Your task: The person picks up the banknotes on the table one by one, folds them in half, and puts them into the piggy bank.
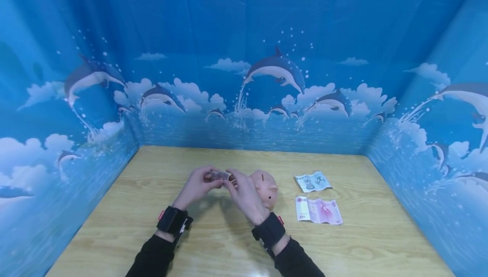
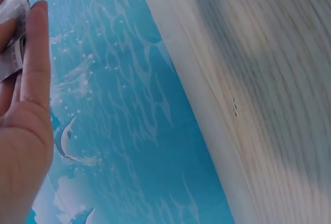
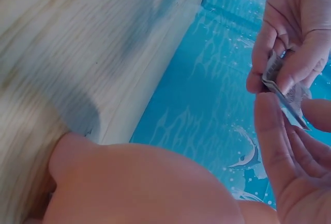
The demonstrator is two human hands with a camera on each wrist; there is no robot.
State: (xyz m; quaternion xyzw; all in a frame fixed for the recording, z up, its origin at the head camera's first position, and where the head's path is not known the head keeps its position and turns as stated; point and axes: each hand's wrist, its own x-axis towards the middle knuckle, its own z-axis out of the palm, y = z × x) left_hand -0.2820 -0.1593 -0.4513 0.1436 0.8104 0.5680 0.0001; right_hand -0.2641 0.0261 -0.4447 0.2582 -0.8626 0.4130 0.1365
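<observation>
Black sleeves (image 1: 152, 256) fill the bottom of the head view, and a dark strap (image 1: 173, 221) circles each wrist. Up near the middle of the frame, the hands are close together, and here's the action: a small folded banknote (image 1: 220, 176), greyish, is held up between them. The left hand (image 1: 199, 186) pinches it from the left, thumb against fingers; the right hand (image 1: 245, 194) has the other end between thumb and forefinger, and the right wrist view shows that grip nicely, fingertips from both sides nearly meeting on the paper.

Just right of the right hand, partly hidden by it, stands a pink piggy bank (image 1: 263, 188), slot facing up; it looms huge along the bottom of the right wrist view. Whether hand and pig touch, one cannot tell. Right of centre, a pink banknote (image 1: 318, 210) lies creased on the wood-grain table (image 1: 366, 243), and just beyond it, a pale green-blue banknote (image 1: 313, 182), creased as well. Behind everything, blue curtain (image 1: 236, 23) all round, dolphins leaping over clouds and printed water!
</observation>
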